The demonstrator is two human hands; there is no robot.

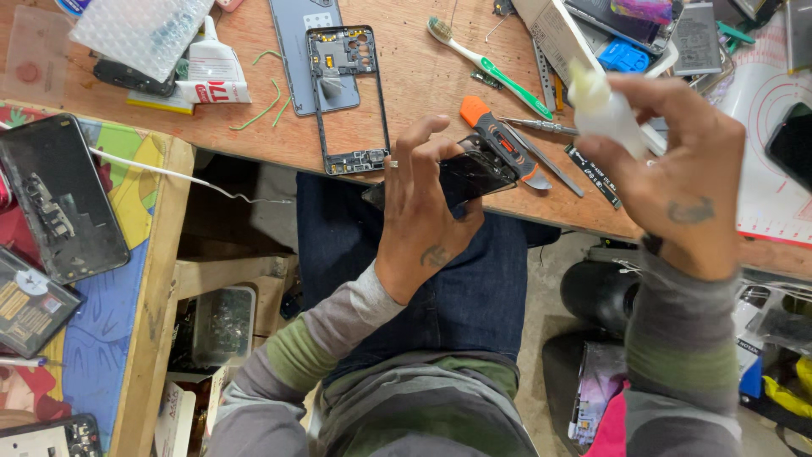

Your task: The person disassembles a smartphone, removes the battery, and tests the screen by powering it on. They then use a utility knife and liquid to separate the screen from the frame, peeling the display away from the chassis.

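Cracked phone (474, 173), dark glass, held at the near edge of the wooden bench (423, 76), just above the person's lap. Left hand (423, 211) has it: grip closed around the lower end, fingers curled over the near side, thumb up along the edge. The glass shows a web of fractures near the middle.

Right hand (677, 161) is raised off to the side, apart from the phone. Its grip is pinched shut on a small white squeeze bottle (605, 110), tip pointing up and away toward the bench. Tattoo marks on the backs of both hands.

Just beyond the phone, lying on the bench: an orange-and-grey tool (499, 140), touching or nearly touching the phone's far end. Beside it a metal screwdriver (541, 127) and thin tweezers (550, 161). A narrow black ribbon strip (595, 176) lies near those.

Further back: a bare phone mid-frame (348, 101), open rectangle with small boards at top and bottom, overlapping a grey back cover (304, 42). A green-and-white toothbrush (491, 68) lies diagonally. Thin green strands (266, 101) are scattered near a white glue tube (211, 72).

Far right, a white work mat (761, 110) with red circles. On the left, a lower side table with a colourful cover (127, 186) carries another opened phone (59, 199), face down, with a white cable (169, 173) running off it.
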